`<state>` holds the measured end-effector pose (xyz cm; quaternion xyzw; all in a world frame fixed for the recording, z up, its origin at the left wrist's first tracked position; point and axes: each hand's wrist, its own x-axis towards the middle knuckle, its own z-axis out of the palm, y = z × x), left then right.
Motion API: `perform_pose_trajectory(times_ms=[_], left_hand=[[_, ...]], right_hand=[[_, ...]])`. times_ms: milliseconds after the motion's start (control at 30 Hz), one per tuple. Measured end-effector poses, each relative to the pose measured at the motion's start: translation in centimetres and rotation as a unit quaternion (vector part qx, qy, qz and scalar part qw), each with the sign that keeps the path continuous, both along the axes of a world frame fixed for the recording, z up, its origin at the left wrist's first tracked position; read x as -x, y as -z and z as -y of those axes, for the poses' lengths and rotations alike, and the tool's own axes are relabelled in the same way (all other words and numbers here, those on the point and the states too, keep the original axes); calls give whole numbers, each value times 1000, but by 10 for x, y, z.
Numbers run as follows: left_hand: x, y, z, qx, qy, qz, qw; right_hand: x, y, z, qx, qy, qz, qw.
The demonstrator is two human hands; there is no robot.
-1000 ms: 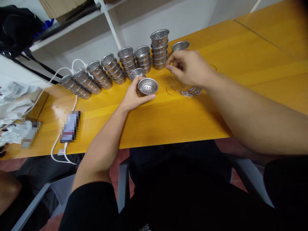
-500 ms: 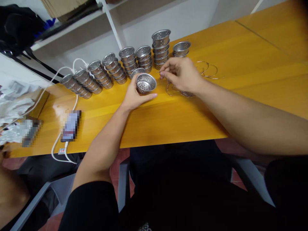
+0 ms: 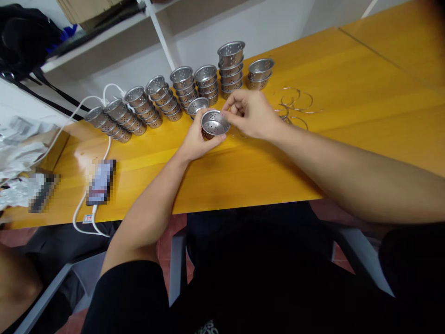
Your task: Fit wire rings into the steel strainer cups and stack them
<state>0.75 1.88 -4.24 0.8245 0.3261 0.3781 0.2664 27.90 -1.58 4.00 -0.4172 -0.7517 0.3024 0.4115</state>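
My left hand [image 3: 199,139] is closed around a metal sink strainer basket [image 3: 215,124], a small perforated cup with a flared rim, held tilted above the table with its mouth up. Thumb and fingers of my right hand [image 3: 248,113] are pinched together at the right side of that rim. They grip a thin wire, mostly hidden by the fingers. Another strainer basket [image 3: 198,106] stands just behind my left hand. Several loose wire loops [image 3: 295,104] lie on the table to the right of my right hand.
Stacks of strainer baskets [image 3: 182,86] line the back of the wooden table [image 3: 239,176], with a short stack [image 3: 260,74] at their right end. A phone [image 3: 100,182] with a white cable [image 3: 74,208] lies left. Plastic bags [image 3: 21,153] and another person's arm [image 3: 17,278] are further left.
My right hand has moved left and down, bringing its pinched fingers to the basket's rim. The basket in my left hand has shifted slightly right.
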Motion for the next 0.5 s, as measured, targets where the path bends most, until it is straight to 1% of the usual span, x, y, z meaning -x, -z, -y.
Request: perform_pose_trajectory(times_ms=[100,233,367,500], left_hand=[[-4,-4,7,11,-8,-15,1000],[-6,-11,14,-3,-5,-21,1000],[-7,-15,16,-4,-4,-28,1000],[-9,-17,18,4,-20,-31,999]], right_hand=[[1,-1,1,-5,14,13,1000],[2,-3,4,-14,16,20,1000],[2,-2,5,-19,20,24,999],[3,1,2,-15,14,18,1000]])
